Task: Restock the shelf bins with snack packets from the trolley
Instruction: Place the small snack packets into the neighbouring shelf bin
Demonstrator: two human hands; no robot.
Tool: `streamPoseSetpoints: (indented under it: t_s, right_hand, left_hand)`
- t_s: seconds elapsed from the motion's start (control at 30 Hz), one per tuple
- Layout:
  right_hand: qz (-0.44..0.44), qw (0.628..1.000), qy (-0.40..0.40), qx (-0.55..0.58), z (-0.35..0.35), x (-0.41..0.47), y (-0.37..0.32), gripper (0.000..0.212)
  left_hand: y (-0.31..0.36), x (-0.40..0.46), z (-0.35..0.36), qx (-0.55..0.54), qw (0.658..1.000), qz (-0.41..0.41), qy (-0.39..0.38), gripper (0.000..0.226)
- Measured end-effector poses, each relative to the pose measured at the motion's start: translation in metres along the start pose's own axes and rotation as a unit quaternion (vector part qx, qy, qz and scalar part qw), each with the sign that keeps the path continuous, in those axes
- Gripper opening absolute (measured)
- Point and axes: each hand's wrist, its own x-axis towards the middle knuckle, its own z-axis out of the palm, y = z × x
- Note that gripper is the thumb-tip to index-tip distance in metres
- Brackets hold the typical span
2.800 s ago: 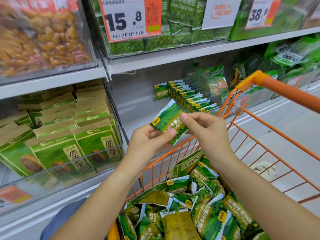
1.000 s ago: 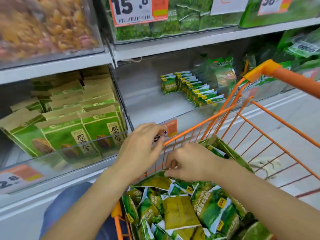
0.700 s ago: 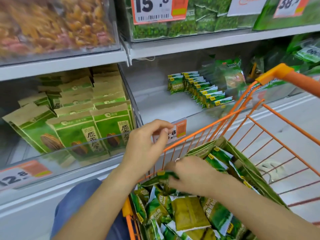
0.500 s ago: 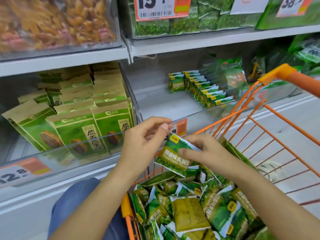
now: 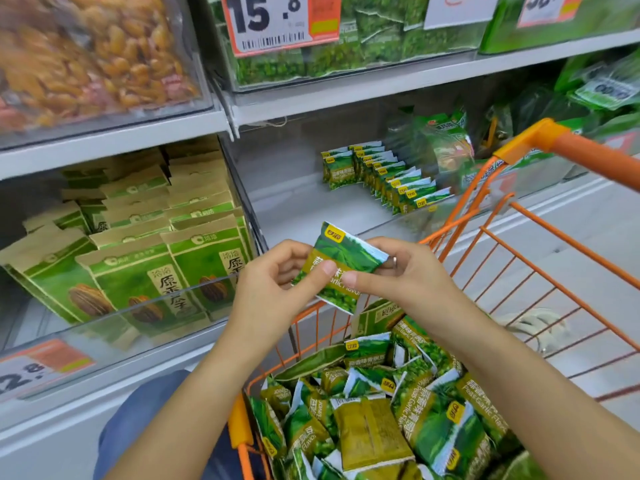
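Whereas half a second ago the snack packet (image 5: 341, 263) was low, just above the heap in the trolley, it is now raised clear of the heap and held in front of the lower shelf bin (image 5: 304, 199), with both hands higher in the view. One packet is in hand. The left hand (image 5: 277, 285) grips its left edge, thumb pressed on the printed face and fingers curled behind; the right hand (image 5: 398, 275) pinches its right side, thumb on the front and fingers curled round the back. The packet is tilted: its long axis runs from upper left to lower right, the yellow logo corner pointing up and left toward the shelf, the bottom corner pointing down toward the trolley (image 5: 519, 258). Its printed face is turned to the camera. Below the hands, the orange wire trolley holds a loose heap of packets (image 5: 381, 403), well over a dozen, too jumbled to count exactly. In the bin behind, a single row of matching packets (image 5: 384, 176) stands on edge, about eleven by their visible tops, leaning in a line toward the right. The neighbouring bin on the left holds kraft-and-green seed bags (image 5: 145, 244) in three rows. One large price tag (image 5: 280, 22) reading 15.8 hangs on the upper shelf.
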Motion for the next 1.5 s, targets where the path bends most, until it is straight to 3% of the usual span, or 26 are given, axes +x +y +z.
streamPoseSetpoints:
  t_s: [0.13, 0.23, 0.3, 0.33, 0.47, 0.57, 0.7, 0.8, 0.9, 1.2, 1.37, 1.5]
  right_hand:
    - [0.013, 0.999, -0.027, -0.041, -0.012, 0.006, -0.009, 0.025]
    - [-0.040, 0.985, 0.042, -0.163, -0.027, 0.022, -0.017, 0.021]
    - [-0.089, 0.928, 0.094, -0.349, -0.041, 0.033, -0.015, 0.020]
    - [-0.093, 0.897, 0.102, -0.420, -0.049, 0.037, -0.009, 0.031]
    - [-0.105, 0.840, 0.062, -0.529, -0.067, 0.047, 0.027, 0.043]
    - [-0.129, 0.833, 0.049, -0.536, -0.071, 0.049, 0.039, 0.044]
    - [-0.155, 0.824, 0.076, -0.540, -0.070, 0.052, 0.041, 0.036]
    - [-0.183, 0.805, 0.105, -0.555, -0.069, 0.055, 0.044, 0.034]
    - [-0.183, 0.814, 0.096, -0.543, -0.069, 0.056, 0.043, 0.033]
    - [-0.197, 0.809, 0.105, -0.544, -0.066, 0.058, 0.043, 0.034]
    - [-0.197, 0.804, 0.095, -0.553, -0.067, 0.059, 0.043, 0.035]
    - [-0.136, 0.829, 0.041, -0.541, -0.071, 0.055, 0.035, 0.033]
  left_hand:
    - [0.019, 0.012, 0.002, 0.013, 0.995, 0.004, -0.097, 0.022]
    - [0.034, 0.040, 0.009, 0.053, 0.996, 0.019, -0.068, 0.014]
    - [0.037, 0.063, 0.018, 0.029, 0.999, 0.002, -0.029, 0.015]
    - [0.036, 0.076, 0.024, 0.008, 1.000, -0.019, -0.009, 0.015]
    - [-0.001, 0.140, 0.047, 0.000, 0.994, -0.101, 0.049, 0.015]
    - [-0.041, 0.190, 0.057, 0.102, 0.980, -0.158, 0.071, 0.018]
    - [-0.079, 0.248, 0.062, 0.221, 0.949, -0.219, 0.048, 0.047]
    - [-0.088, 0.276, 0.069, 0.219, 0.944, -0.233, 0.080, 0.041]
    - [-0.081, 0.277, 0.084, 0.274, 0.936, -0.186, 0.116, 0.035]
    - [-0.103, 0.271, 0.102, 0.296, 0.938, -0.131, 0.122, 0.036]
    - [-0.098, 0.265, 0.098, 0.196, 0.957, -0.171, 0.128, 0.048]
    - [-0.056, 0.258, 0.093, 0.183, 0.950, -0.196, 0.162, 0.046]
